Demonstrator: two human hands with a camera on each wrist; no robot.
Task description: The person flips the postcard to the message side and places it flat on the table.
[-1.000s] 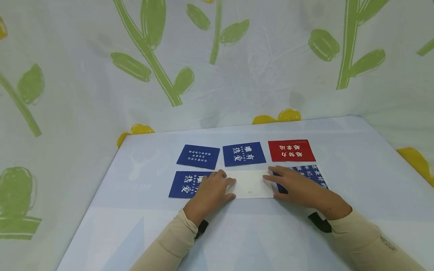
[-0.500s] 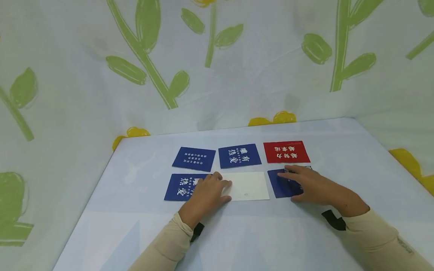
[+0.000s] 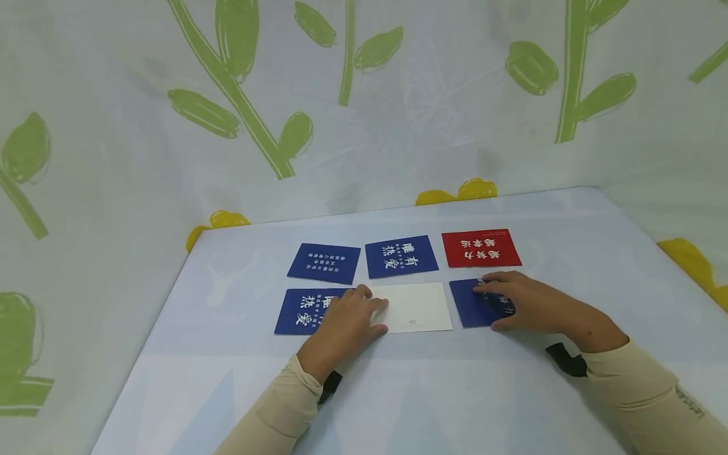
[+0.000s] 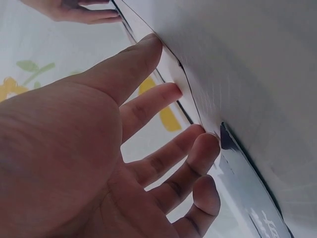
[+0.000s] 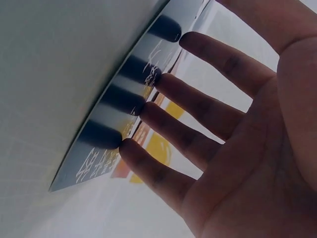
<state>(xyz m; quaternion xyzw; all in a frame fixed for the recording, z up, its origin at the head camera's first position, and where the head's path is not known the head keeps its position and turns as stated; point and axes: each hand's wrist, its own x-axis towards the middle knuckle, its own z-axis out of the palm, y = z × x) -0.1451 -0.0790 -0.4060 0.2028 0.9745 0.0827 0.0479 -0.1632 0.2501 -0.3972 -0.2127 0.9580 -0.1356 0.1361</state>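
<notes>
A plain white card (image 3: 412, 308) lies in the middle of the near row of cards. My left hand (image 3: 349, 322) rests at its left end, thumb and fingertips at the card's surface, and covers the right part of a blue card (image 3: 296, 311) with white characters. My right hand (image 3: 531, 303) is over another blue card (image 3: 472, 306) at the right of this row and hides much of it. In the right wrist view, the fingers of my right hand (image 5: 198, 119) are nearly straight, with their tips touching that card (image 5: 94, 144). My left hand (image 4: 133, 134) shows loosely bent fingers.
Behind these cards lies a far row: a blue card (image 3: 325, 263), another blue card (image 3: 401, 256) and a red card (image 3: 481, 248). A white tabletop (image 3: 387, 398) bears them. A white cloth with green leaves (image 3: 432, 139) hangs behind and at the sides.
My right hand has moved from the white card's right edge rightward onto the blue card beside it. My left hand has stayed at the white card's left end. The head view has shifted slightly.
</notes>
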